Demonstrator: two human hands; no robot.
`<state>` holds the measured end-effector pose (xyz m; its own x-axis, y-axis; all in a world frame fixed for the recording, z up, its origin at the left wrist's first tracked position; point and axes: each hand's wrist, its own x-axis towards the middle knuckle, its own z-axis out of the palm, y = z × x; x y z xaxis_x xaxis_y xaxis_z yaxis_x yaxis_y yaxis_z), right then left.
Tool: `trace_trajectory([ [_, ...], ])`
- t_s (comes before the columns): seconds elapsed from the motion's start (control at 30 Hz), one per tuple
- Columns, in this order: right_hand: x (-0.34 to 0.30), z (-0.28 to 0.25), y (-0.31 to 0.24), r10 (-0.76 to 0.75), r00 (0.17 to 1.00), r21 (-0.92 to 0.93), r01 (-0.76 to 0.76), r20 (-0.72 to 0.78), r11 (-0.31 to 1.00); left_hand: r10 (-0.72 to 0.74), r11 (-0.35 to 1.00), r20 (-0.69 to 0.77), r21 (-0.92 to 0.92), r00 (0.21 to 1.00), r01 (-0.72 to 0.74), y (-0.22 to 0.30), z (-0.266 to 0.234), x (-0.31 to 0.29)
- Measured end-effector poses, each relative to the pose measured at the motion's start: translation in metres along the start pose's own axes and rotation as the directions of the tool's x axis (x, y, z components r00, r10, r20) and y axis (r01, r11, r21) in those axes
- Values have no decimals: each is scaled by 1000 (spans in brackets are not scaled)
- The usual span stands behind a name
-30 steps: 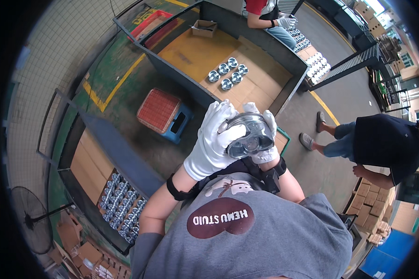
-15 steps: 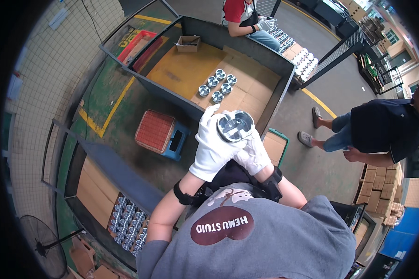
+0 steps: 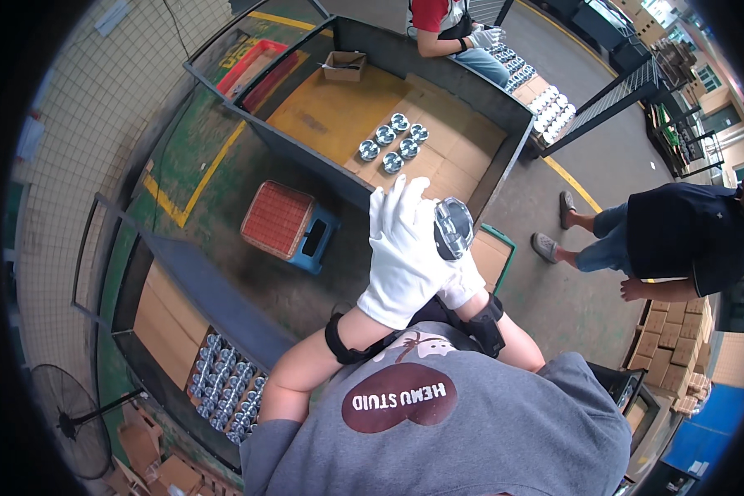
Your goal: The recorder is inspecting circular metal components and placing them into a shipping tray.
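Note:
A shiny round metal piston (image 3: pixel 454 229) is held up in front of my chest, tilted onto its side. My right hand (image 3: pixel 465 283), in a white glove, grips it from below; most of its fingers are hidden behind my left hand and the piston. Beside the piston, my white-gloved left hand (image 3: pixel 403 252) has its fingers stretched out and apart. Whether its thumb side touches the metal I cannot tell. Beyond my hands, several similar pistons (image 3: pixel 393 162) stand grouped on cardboard inside a dark metal bin (image 3: pixel 260 126).
A red-topped blue stool (image 3: pixel 278 220) stands left of my hands. Another bin at lower left holds rows of pistons (image 3: pixel 223 388), near a fan (image 3: pixel 68 423). A seated co-worker (image 3: pixel 463 41) handles parts at the far side; another person (image 3: pixel 678 236) stands at right by stacked cartons (image 3: pixel 670 343).
The piston has turned from facing up to tilted on its side and shifted right. My left hand's fingers have straightened and spread away from it.

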<state>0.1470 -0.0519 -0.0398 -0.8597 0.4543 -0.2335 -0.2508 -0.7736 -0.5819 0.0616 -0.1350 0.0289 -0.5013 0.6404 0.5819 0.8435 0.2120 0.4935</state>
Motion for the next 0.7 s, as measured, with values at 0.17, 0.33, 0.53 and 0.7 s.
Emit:
trace_trajectory([
  [0.17, 5, 18, -5, 93, 995, 311, -81, -26, 947, -30, 999, 27, -43, 999, 31, -4, -3, -9],
  [0.33, 8, 47, -18, 174, 985, 381, -163, 6, 910, -186, 857, 12, -488, 983, 168, -31, 6, -32],
  [0.53, 12, 48, -1, 69, 991, 213, -43, -117, 976, -193, 861, 94, -461, 977, 215, -61, 15, -47],
  [0.7, 12, 50, 4, 43, 993, 170, -23, -111, 985, -156, 845, 127, -497, 980, 199, -84, 17, -54],
])
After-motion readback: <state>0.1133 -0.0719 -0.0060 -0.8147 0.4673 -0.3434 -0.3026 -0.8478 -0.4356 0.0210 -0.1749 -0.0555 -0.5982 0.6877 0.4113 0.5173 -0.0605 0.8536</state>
